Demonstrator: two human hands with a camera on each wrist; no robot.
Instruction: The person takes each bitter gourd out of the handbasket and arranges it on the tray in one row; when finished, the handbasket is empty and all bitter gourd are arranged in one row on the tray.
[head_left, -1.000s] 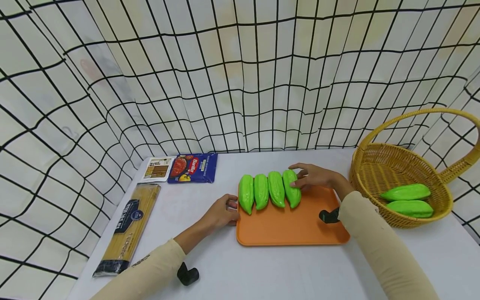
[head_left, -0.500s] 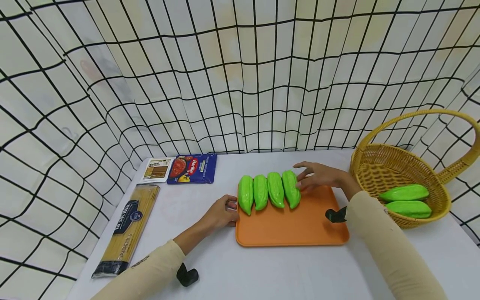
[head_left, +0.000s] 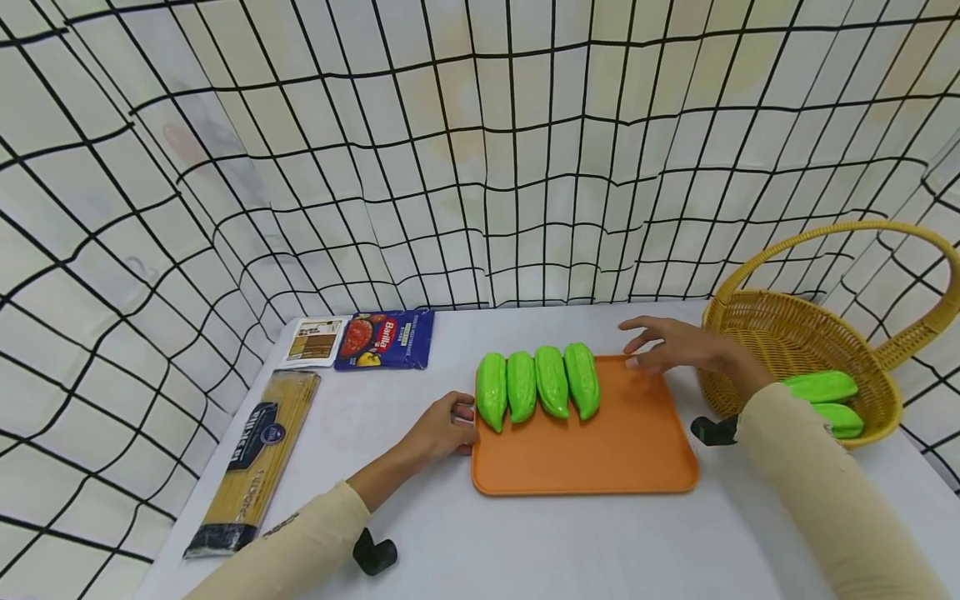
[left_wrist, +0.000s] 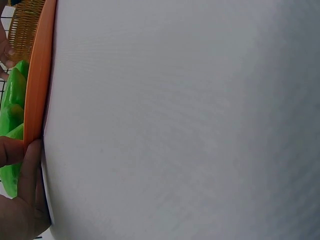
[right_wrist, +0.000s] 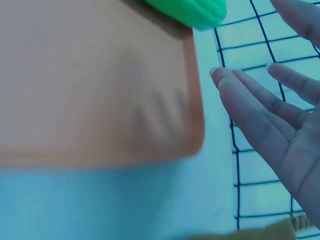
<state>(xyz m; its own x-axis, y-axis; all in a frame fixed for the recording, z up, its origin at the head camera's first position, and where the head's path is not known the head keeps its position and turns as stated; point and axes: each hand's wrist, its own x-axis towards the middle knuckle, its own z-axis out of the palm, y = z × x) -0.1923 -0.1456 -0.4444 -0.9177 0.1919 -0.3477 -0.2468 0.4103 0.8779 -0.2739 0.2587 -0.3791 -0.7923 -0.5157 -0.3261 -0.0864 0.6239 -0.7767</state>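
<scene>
- On my head feed, four green fruits lie side by side in the far left part of the orange tray; each is plump, glossy and ribbed lengthwise, tapering at the near end.
- I see the leftmost one up against the tray's left side, and the far ends of the row poke out past the far rim.
- To the right, two more green fruits sit in the wicker basket, their left ends hidden from me by the right sleeve.
- The left hand is at the tray's left edge; the head feed alone leaves me unsure of its grip, but the left wrist camera settles it: thumb above, fingers beneath, clamped on the rim.
- The right hand hangs by the far right corner; my right wrist camera shows its grip apart, fingers spread, with finger-shaped shadows falling on the tray.
- That same camera turns everything bluish and gives me just one fruit's tip, jutting over the rim.
- Edge-on from the left wrist, I get the tray's raised side, with the fruits bunched behind it.
- Only the head feed gives me the long packet, the blue packet and the white packet, all toward the left of the white bench.
</scene>
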